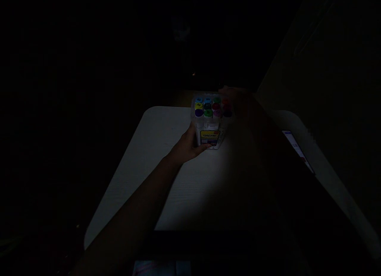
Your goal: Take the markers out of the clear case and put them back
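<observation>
White tabletop [139, 157] (flat object [297, 150] rightward)

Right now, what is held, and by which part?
The left hand holds a clear case of markers low on its front, by the yellow label; the right hand is at its top corner, grip unclear.

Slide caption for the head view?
Left hand holds a clear marker box on a white table; shadowed right hand at its far corner.
</observation>
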A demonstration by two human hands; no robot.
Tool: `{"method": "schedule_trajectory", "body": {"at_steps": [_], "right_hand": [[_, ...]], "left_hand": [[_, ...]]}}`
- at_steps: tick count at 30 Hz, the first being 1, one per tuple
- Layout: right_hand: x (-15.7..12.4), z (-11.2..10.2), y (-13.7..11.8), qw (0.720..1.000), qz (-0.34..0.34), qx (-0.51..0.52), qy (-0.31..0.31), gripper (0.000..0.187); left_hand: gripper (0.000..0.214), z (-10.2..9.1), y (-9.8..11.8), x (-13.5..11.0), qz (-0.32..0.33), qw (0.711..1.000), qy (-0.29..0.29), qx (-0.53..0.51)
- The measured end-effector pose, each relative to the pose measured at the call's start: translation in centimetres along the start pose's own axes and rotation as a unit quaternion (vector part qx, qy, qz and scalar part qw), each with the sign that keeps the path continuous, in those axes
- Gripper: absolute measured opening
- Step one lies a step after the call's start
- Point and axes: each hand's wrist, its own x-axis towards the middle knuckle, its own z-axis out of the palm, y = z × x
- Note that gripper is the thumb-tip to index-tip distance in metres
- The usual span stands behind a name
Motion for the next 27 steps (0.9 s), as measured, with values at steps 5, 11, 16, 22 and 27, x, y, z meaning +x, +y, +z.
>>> {"method": "schedule_trajectory", "body": {"at_steps": [5,11,16,22,27], "right_hand": [[-2.2,-0.8,-3.9,0.992,-0.096,-0.063,0.045,0.036],[-5.8,0.0,-6.8,0.977,-0.152,-0.144,-0.038,0.035],[-5.8,0.3,-6.5,0.969,-0.171,-0.175,-0.03,0.043],[-6.0,-0.3,-6.5,0.97,-0.172,-0.165,-0.04,0.046],[-6.4,-0.9,-5.2,0.983,-0.15,-0.102,-0.003,0.042]], "left_hand": [[0.079,0.1,0.4,0.0,-0.007,1.0,-0.001,-0.006],[0.081,0.4,-0.1,0.1,-0.007,1.0,0.006,-0.005],[0.084,0.5,-0.7,0.0,-0.049,0.998,-0.023,-0.01],[0.084,0.5,-0.3,0.0,-0.064,0.998,-0.01,0.008],[0.081,0.2,0.3,0.2,-0.022,1.0,-0.008,-0.006]]}}
